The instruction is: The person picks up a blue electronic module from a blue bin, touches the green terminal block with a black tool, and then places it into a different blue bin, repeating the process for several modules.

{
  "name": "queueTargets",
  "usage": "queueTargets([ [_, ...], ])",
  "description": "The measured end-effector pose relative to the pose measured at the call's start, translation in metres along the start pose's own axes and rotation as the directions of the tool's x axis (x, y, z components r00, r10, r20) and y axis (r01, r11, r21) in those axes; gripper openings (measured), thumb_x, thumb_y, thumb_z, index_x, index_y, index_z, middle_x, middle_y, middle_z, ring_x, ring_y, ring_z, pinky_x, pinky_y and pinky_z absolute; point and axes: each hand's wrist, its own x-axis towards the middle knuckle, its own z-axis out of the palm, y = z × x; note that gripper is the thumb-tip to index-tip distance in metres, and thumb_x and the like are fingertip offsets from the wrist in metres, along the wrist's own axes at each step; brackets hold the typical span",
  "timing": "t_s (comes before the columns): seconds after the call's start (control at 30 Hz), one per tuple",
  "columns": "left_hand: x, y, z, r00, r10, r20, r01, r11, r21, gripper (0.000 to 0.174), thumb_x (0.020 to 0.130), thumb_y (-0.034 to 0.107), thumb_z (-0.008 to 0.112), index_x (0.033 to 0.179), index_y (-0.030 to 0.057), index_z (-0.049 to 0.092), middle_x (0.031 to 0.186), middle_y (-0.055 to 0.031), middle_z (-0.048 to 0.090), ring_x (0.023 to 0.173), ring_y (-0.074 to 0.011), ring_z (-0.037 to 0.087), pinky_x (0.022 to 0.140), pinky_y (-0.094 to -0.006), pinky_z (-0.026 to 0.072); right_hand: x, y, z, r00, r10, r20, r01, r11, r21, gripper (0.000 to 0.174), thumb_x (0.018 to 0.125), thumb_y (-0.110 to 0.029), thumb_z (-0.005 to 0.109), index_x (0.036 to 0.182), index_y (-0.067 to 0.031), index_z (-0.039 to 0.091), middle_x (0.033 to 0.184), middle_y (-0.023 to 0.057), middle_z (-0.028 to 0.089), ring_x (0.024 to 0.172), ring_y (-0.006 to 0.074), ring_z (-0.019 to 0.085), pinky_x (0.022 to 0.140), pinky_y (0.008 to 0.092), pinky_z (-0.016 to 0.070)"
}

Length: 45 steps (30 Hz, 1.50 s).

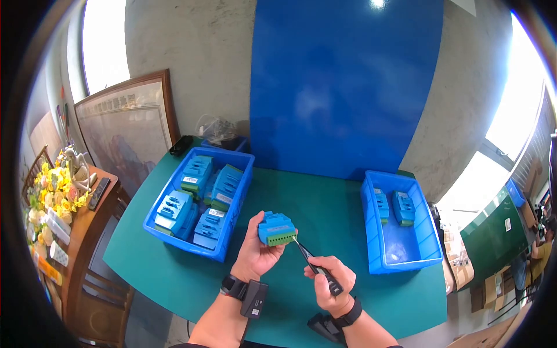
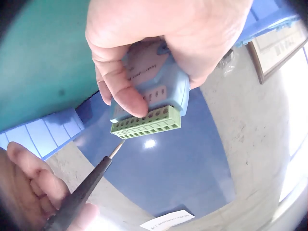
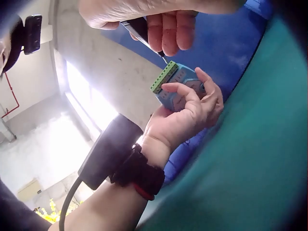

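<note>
The left hand (image 1: 259,249) grips a blue module (image 1: 275,225) whose green terminal strip (image 1: 282,238) faces the person. In the left wrist view, a finger of that hand (image 2: 144,29) lies across the module's face, just above the green strip (image 2: 147,123). A black screwdriver (image 1: 318,269) is held in the right hand (image 1: 335,282), fingers curled round its handle. Its metal tip meets or nearly meets the strip's right end; contact is not certain. From the right wrist view, the screwdriver (image 3: 139,32) points at one end of the strip (image 3: 164,77).
A blue bin (image 1: 223,253) with several blue modules stands left on the green table (image 1: 313,203). At the right is another blue bin (image 1: 406,266) with two modules. A blue panel (image 1: 348,87) rises behind the table; a framed picture (image 1: 129,116) leans at the left.
</note>
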Motion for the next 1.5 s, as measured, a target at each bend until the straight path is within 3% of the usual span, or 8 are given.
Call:
queueTargets([
  [0.1, 0.0015, 0.0004, -0.0005, 0.999, 0.025, -0.020, -0.025, 1.000, 0.007, 0.031, 0.083, 0.032, 0.070, 0.091, 0.0032, 0.060, 0.091, -0.0131, 0.064, 0.097, -0.0376, 0.061, 0.065, -0.0294, 0.0598, 0.0010, -0.0018, 0.0005, 0.999, 0.032, -0.004, -0.032, 0.999, 0.007, 0.019, 0.080, -0.008, 0.056, 0.094, 0.0039, 0.063, 0.074, 0.0124, 0.065, 0.062, 0.0191, 0.066, 0.056, 0.0263, 0.0511],
  [0.4, 0.0033, 0.0000, -0.0047, 0.997, 0.078, -0.017, -0.077, 0.997, 0.018, 0.032, 0.083, 0.031, 0.070, 0.096, 0.0039, 0.057, 0.093, -0.0121, 0.064, 0.090, -0.0375, 0.065, 0.071, -0.0328, 0.0600, -0.0011, -0.0014, 0.0019, 0.999, 0.014, 0.042, -0.014, 1.000, 0.004, 0.020, 0.079, -0.008, 0.056, 0.094, 0.0030, 0.063, 0.073, 0.0118, 0.065, 0.062, 0.0183, 0.066, 0.056, 0.0264, 0.0511],
  [0.9, 0.0039, -0.0012, -0.0045, 0.998, 0.065, -0.024, -0.064, 0.996, 0.065, 0.032, 0.083, 0.033, 0.069, 0.097, 0.0060, 0.058, 0.095, -0.0112, 0.064, 0.091, -0.0357, 0.065, 0.069, -0.0321, 0.0589, 0.0018, -0.0037, 0.0040, 0.994, -0.078, 0.076, 0.081, 0.996, -0.030, 0.027, 0.069, 0.001, 0.056, 0.094, 0.0017, 0.065, 0.072, 0.0114, 0.065, 0.061, 0.0188, 0.065, 0.056, 0.0269, 0.0519],
  [1.0, 0.0017, -0.0008, -0.0030, 0.999, 0.036, -0.008, -0.035, 0.996, 0.079, 0.029, 0.086, 0.032, 0.068, 0.099, 0.0093, 0.055, 0.094, -0.0060, 0.063, 0.087, -0.0209, 0.065, 0.071, -0.0318, 0.0572, 0.0018, -0.0062, 0.0025, 0.992, -0.092, 0.086, 0.095, 0.995, -0.026, 0.028, 0.067, 0.002, 0.056, 0.093, 0.0011, 0.065, 0.073, 0.0114, 0.065, 0.060, 0.0183, 0.065, 0.055, 0.0265, 0.0514],
  [1.17, 0.0005, -0.0033, -0.0003, 0.997, 0.067, -0.028, -0.063, 0.991, 0.122, 0.030, 0.086, 0.032, 0.067, 0.100, 0.0099, 0.055, 0.094, -0.0054, 0.062, 0.087, -0.0204, 0.064, 0.071, -0.0314, 0.0561, 0.0038, -0.0050, 0.0058, 0.983, -0.139, 0.119, 0.145, 0.988, -0.048, 0.027, 0.065, 0.001, 0.053, 0.090, 0.0033, 0.065, 0.070, 0.0113, 0.063, 0.058, 0.0179, 0.064, 0.054, 0.0249, 0.0502],
  [1.3, 0.0005, -0.0002, -0.0035, 1.000, 0.023, 0.000, -0.023, 0.990, 0.140, 0.031, 0.085, 0.033, 0.069, 0.101, 0.0110, 0.055, 0.094, -0.0047, 0.062, 0.087, -0.0198, 0.063, 0.072, -0.0312, 0.0549, 0.0025, -0.0060, 0.0040, 0.980, -0.156, 0.124, 0.163, 0.985, -0.048, 0.029, 0.064, 0.003, 0.058, 0.091, -0.0012, 0.067, 0.076, 0.0105, 0.065, 0.056, 0.0183, 0.063, 0.050, 0.0261, 0.0499],
  [1.4, 0.0043, -0.0045, -0.0055, 0.995, 0.093, -0.043, -0.086, 0.984, 0.153, 0.033, 0.085, 0.038, 0.067, 0.101, 0.0105, 0.059, 0.097, -0.0076, 0.064, 0.093, -0.0318, 0.064, 0.074, -0.0344, 0.0550, 0.0015, -0.0064, 0.0046, 0.977, -0.161, 0.136, 0.172, 0.983, -0.070, 0.029, 0.064, 0.002, 0.058, 0.091, -0.0021, 0.068, 0.076, 0.0104, 0.065, 0.055, 0.0187, 0.062, 0.050, 0.0264, 0.0498],
  [1.5, 0.0043, -0.0035, -0.0065, 0.996, 0.080, -0.032, -0.073, 0.982, 0.174, 0.034, 0.085, 0.038, 0.067, 0.101, 0.0096, 0.059, 0.097, -0.0079, 0.065, 0.093, -0.0316, 0.064, 0.070, -0.0324, 0.0551, 0.0010, -0.0042, 0.0044, 0.975, -0.173, 0.140, 0.183, 0.981, -0.066, 0.030, 0.064, 0.002, 0.058, 0.092, -0.0025, 0.068, 0.077, 0.0105, 0.065, 0.055, 0.0187, 0.062, 0.050, 0.0266, 0.0497],
])
